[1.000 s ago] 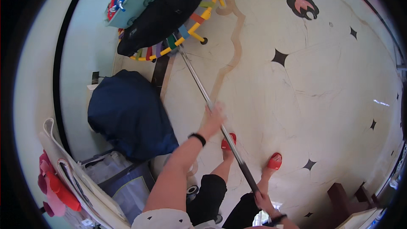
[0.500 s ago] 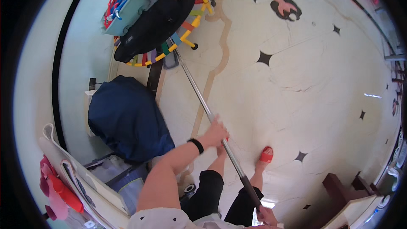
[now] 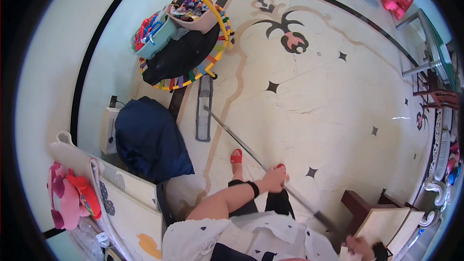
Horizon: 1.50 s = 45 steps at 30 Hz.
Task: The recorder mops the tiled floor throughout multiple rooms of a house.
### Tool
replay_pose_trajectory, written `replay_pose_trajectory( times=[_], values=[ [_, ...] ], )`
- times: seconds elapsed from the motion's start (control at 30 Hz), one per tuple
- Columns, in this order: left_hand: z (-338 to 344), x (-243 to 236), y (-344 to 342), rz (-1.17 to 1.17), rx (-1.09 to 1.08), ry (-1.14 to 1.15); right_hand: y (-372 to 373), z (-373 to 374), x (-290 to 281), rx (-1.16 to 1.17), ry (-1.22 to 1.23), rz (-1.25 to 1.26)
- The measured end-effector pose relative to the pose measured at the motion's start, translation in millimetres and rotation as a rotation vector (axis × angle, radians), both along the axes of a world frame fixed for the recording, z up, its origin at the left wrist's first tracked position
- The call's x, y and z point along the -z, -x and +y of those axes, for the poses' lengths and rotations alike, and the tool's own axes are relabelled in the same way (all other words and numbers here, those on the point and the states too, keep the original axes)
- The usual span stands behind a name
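My left hand (image 3: 274, 179) is wrapped round the metal pole of a flat mop (image 3: 241, 146), partway along it. My right hand (image 3: 358, 247), blurred, is closed at the dark grip at the pole's upper end, near the lower right. The mop's long grey head (image 3: 204, 116) lies flat on the marble floor, left of the middle, just short of a small trampoline (image 3: 179, 85) with a yellow rim. A dark blue covered bundle (image 3: 150, 140) stands to the left of the mop head.
On the trampoline sit a teal bin (image 3: 162, 41), a pink tub (image 3: 208, 23) and a black bag (image 3: 181, 58). Folded mats (image 3: 130, 208) and a pink plush toy (image 3: 67, 198) lean at lower left. Wooden furniture (image 3: 382, 224) is at lower right, red stools (image 3: 396, 0) at far right.
The mop head has come out from under the trampoline toward me. Both hands have shifted right with the pole, and my view and feet have moved.
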<state>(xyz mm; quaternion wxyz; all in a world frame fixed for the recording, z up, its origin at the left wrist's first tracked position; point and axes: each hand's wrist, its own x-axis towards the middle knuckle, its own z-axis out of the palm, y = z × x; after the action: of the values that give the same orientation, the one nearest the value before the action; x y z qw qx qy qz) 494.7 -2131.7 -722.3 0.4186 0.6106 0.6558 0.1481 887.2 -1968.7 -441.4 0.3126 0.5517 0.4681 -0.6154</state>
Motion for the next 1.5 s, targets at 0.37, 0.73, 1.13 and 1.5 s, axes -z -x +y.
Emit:
replay_pose_trajectory(
  times=[0.37,0.73,1.13,1.5],
  values=[
    [56.7,17.7,190.7,0.346,-0.671,-0.082,318.4,127.6,-49.9,0.166,-1.085,1.425],
    [125.2,-7.1,210.2,0.197,-0.79,0.003,424.0,243.9,-98.5,0.265,-0.334,1.631],
    [308.9,10.5,200.9,0.238,-1.0,0.046,468.9,461.4,-93.8,0.06,-0.064,1.707],
    [425.0,8.6,288.2,0.406,-1.31,-0.515,512.0,505.6,-104.1,-0.165,-0.036,1.864]
  ],
)
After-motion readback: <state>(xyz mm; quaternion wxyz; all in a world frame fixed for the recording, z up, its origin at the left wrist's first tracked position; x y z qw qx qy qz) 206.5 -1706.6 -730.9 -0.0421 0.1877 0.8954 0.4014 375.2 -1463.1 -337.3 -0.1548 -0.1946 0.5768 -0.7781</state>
